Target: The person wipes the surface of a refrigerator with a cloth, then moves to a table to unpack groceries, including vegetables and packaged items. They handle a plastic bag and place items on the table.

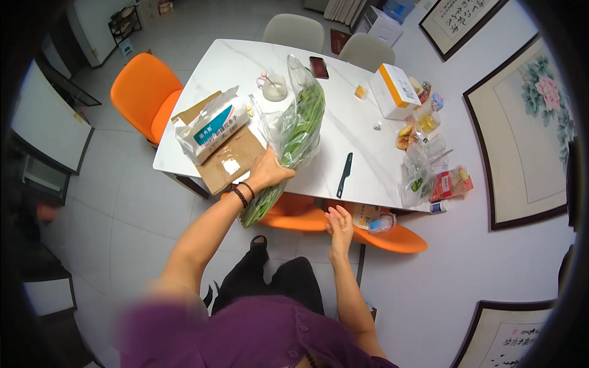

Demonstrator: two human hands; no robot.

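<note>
My left hand [271, 170] is closed round the middle of a clear plastic bag of long green vegetables [305, 116]. The bag slants over the near side of the white table, its lower end hanging past the edge and its loose open top pointing away from me. My right hand [340, 230] is held off the table's near edge, above the orange chairs, with nothing in it and its fingers apart, slightly bent. On the tabletop, between the bag and the right side, lies a dark green knife [346, 175]. Left of the bag is a flat piece of cardboard [242, 152] bearing a white plastic package [211, 129].
A glass mug [274, 91] and a phone [319, 67] sit farther back. Along the right are a white-and-orange box [396, 92], bottles, bread and a clear bag [417, 178]. Orange chairs [392, 238] stand at the near edge; another orange chair [144, 92] is left.
</note>
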